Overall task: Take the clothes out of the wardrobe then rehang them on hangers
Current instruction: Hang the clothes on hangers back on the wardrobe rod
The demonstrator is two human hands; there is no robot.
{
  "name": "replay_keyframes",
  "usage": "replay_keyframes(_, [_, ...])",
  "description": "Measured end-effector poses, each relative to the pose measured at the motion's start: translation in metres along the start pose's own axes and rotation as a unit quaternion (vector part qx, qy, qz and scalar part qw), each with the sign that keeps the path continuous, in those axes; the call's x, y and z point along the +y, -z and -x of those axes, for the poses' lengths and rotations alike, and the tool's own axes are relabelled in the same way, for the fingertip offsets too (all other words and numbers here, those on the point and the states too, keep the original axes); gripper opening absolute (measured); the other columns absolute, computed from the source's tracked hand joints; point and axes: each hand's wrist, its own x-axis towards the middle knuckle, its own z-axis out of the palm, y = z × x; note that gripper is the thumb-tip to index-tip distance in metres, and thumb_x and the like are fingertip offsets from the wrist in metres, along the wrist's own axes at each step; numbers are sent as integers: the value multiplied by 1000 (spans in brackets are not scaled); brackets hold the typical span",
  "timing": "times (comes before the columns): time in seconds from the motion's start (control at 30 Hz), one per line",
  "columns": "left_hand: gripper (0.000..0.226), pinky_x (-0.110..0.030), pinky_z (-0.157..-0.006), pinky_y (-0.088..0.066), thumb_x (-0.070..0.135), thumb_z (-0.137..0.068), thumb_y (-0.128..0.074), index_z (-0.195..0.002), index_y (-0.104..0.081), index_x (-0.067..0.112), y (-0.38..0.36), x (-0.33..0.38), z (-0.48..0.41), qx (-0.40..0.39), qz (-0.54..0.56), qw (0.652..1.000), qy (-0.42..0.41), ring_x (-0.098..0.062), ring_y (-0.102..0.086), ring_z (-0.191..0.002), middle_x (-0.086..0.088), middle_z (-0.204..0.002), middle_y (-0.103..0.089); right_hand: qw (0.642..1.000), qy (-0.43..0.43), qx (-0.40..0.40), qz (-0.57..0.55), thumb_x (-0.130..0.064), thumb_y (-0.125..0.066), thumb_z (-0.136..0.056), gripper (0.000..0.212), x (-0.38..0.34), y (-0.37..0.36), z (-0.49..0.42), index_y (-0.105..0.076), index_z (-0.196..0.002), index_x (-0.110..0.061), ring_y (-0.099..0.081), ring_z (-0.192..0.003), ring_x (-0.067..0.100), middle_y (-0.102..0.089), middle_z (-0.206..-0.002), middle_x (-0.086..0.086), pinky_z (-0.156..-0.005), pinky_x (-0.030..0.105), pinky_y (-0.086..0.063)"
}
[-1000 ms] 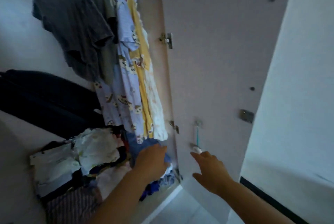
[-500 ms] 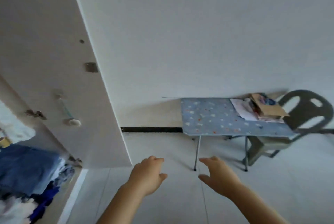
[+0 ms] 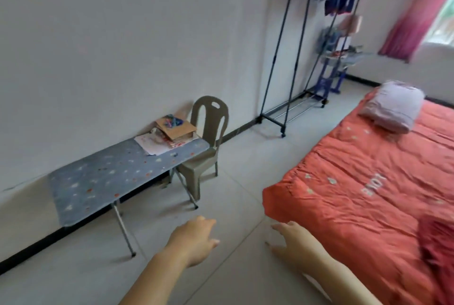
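By the corner of the bed, the person had swung away from the wardrobe, now out of sight with its clothes, left hand and right hand both slack and empty at six o'clock, so seemingly no garment had come out.

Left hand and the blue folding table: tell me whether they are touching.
Apart. The head view shows bare floor between the left hand and the blue folding table, nearest leg included; the fingers hold nothing.
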Motion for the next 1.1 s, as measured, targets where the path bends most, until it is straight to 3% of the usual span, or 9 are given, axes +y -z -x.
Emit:
replay_keyframes(0.17, [52, -34, -104, -36, 43, -94, -47, -141, -35, 26, -13, 158, -78, -19, -38, 993, -113, -22, -40, -130, -2, -142, -40, 992, -112, 45, -46, -41, -55, -84, 60, 146, 42, 24, -36, -140, -29, -44, -125, 21, -45, -135, 2, -102, 33, -38])
replay_keyframes(0.37, [51, -36, -105, -35, 42, -93, -49, -139, -38, 24, -26, 302, -141, -65, -90, 965, -239, -21, -40, -129, 0, -139, -42, 966, -224, 75, -106, -40, -58, -85, 58, 265, 67, 46, -39, -139, -27, -44, -126, 21, -46, -137, 3, -102, 31, -38])
replay_keyframes(0.87, [45, -38, -100, -40, 36, -92, -50, -134, -43, 21, -67, 546, -281, -142, -226, 842, -470, -27, -45, -125, -5, -135, -45, 867, -439, 134, -195, -41, -56, -88, 58, 438, 109, 62, -37, -141, -25, -43, -126, 23, -46, -134, 9, -103, 29, -35])
replay_keyframes(1.1, [45, -38, -98, -41, 36, -92, -51, -135, -43, 25, -104, 636, -313, -169, -219, 833, -479, -26, -47, -122, -3, -134, -46, 846, -471, 125, -218, -41, -56, -89, 59, 526, 110, 77, -36, -142, -25, -44, -124, 21, -46, -132, 7, -103, 28, -35])
